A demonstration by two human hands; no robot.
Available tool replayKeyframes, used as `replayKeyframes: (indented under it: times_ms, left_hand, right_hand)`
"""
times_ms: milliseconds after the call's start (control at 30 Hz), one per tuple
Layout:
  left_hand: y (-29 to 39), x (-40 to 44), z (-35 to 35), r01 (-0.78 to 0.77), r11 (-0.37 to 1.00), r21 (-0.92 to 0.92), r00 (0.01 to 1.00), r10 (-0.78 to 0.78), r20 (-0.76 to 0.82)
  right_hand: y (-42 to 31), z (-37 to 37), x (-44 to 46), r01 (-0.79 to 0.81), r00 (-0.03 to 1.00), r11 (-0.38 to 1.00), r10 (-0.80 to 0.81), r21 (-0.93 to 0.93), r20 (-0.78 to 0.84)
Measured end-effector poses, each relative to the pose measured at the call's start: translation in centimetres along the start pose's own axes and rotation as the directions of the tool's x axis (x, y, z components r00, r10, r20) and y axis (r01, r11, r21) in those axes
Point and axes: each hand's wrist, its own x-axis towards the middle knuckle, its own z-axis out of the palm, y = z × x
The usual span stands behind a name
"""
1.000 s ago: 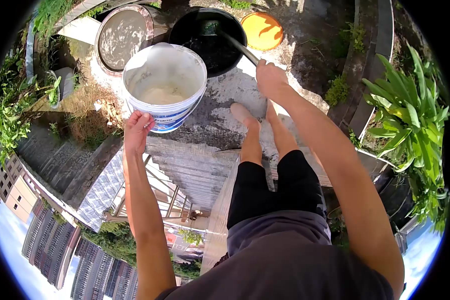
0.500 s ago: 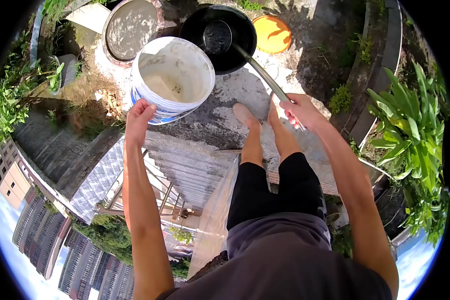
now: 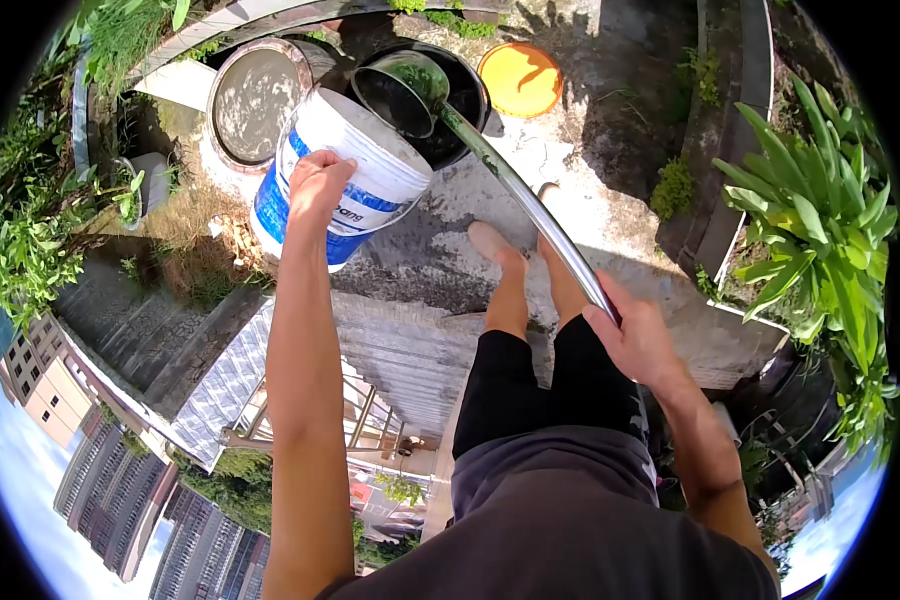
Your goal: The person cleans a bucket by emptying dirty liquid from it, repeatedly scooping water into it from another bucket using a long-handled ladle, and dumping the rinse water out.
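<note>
My left hand (image 3: 320,185) grips the side of a white plastic bucket (image 3: 370,150) with blue bands. The bucket is tilted, its mouth turned toward a black bucket (image 3: 467,100); its inside is mostly hidden from me. My right hand (image 3: 635,335) is wrapped round the lower end of a ladle's long metal handle. The bowl of this ladle (image 3: 395,90) is over the black bucket, beside the white bucket's rim. I cannot make out what the ladle's bowl holds.
A round container (image 3: 255,105) filled with grey, murky stuff stands at the back left. An orange lid (image 3: 520,80) lies on the concrete to the right of the black bucket. Leafy plants (image 3: 805,210) grow at the right edge. A drop with metal railings shows at lower left.
The white bucket has tipped toward the black bucket, my left hand moving up with it. My right hand has moved down and right, and the ladle's bowl has risen from inside the black bucket.
</note>
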Motion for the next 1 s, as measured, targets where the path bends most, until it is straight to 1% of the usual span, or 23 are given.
replayKeyframes:
  times_ms: [33,67,100,133,200,233,267,333,367,433,467,533,567,633,667,733,767,833,967,1000]
  left_hand:
    - [1.2,0.7,1.0,-0.009,0.997,0.076,0.999,0.012,-0.031]
    - [2.2,1.4,1.9,-0.016,0.988,0.152,0.998,0.026,-0.063]
    - [3.9,1.5,2.4,0.014,0.965,0.262,0.999,-0.002,-0.047]
    - [4.9,1.9,3.2,0.006,0.962,0.272,0.999,0.006,-0.042]
    - [6.4,2.5,4.7,0.031,0.894,0.447,0.99,0.035,-0.139]
    - [6.8,2.5,5.1,0.068,0.921,0.384,0.985,-0.002,-0.17]
    - [6.7,3.1,5.5,0.067,0.917,0.394,0.986,-0.001,-0.165]
    - [6.9,4.7,6.3,0.096,0.865,0.493,0.988,-0.024,-0.15]
    - [7.4,4.3,6.3,0.093,0.863,0.496,0.989,-0.022,-0.147]
    - [8.7,3.7,6.4,0.125,0.878,0.462,0.989,-0.072,-0.13]
    - [8.3,4.3,6.6,0.121,0.879,0.462,0.989,-0.069,-0.127]
    - [6.9,6.1,7.0,0.071,0.827,0.558,0.994,-0.013,-0.107]
    - [7.0,6.0,7.0,0.069,0.827,0.557,0.994,-0.012,-0.105]
    - [7.2,5.9,6.8,0.08,0.826,0.557,0.995,-0.03,-0.099]
    - [6.8,6.4,6.8,0.081,0.826,0.558,0.995,-0.031,-0.098]
    - [5.8,7.4,6.9,0.021,0.822,0.57,0.998,0.016,-0.059]
    - [6.4,6.5,6.8,0.023,0.824,0.567,0.998,0.013,-0.059]
    - [8.8,3.4,6.4,0.107,0.883,0.458,0.988,-0.044,-0.147]
    - [9.2,1.9,6.4,0.156,0.881,0.447,0.981,-0.086,-0.173]
    - [8.4,1.8,6.4,0.162,0.882,0.443,0.98,-0.093,-0.174]
  right_hand:
    - [0.1,-0.2,0.2,0.03,0.999,0.999,-0.03,-0.022,-0.01]
    - [0.3,-0.3,0.5,0.028,0.999,0.999,-0.028,-0.015,-0.02]
    - [0.6,-0.4,1.0,0.064,0.998,0.997,-0.065,-0.046,-0.019]
    - [0.9,-0.5,1.4,0.097,0.995,0.993,-0.099,-0.073,-0.017]
    - [1.3,-0.5,2.0,0.099,0.995,0.994,-0.1,-0.054,-0.018]
    - [1.6,-0.5,2.3,0.107,0.994,0.993,-0.108,-0.046,-0.012]
    - [1.9,-0.4,2.4,0.101,0.995,0.994,-0.101,-0.036,-0.013]
    - [2.8,0.0,2.8,0.166,0.983,0.981,-0.173,-0.101,-0.066]
    - [3.3,0.3,2.8,0.163,0.983,0.982,-0.17,-0.099,-0.068]
    - [4.1,0.9,2.8,0.208,0.946,0.944,-0.26,-0.256,-0.193]
    - [4.3,0.9,2.9,0.205,0.946,0.944,-0.259,-0.257,-0.196]
    - [4.6,1.0,3.5,0.084,0.966,0.916,-0.172,-0.393,-0.194]
    - [4.8,1.0,3.9,0.083,0.966,0.916,-0.171,-0.393,-0.195]
    - [5.1,1.1,4.9,0.046,0.959,0.857,-0.182,-0.513,-0.218]
    - [5.6,1.2,5.4,0.045,0.959,0.857,-0.181,-0.513,-0.217]
    - [6.4,1.5,6.4,0.116,0.916,0.787,-0.321,-0.607,-0.242]
    - [6.3,1.5,6.9,0.116,0.917,0.784,-0.321,-0.609,-0.239]
    - [6.0,1.6,7.8,0.098,0.905,0.735,-0.346,-0.671,-0.247]
    - [5.5,2.0,10.0,0.055,0.916,0.689,-0.324,-0.722,-0.239]
    - [5.1,2.0,10.5,0.027,0.927,0.681,-0.292,-0.731,-0.237]
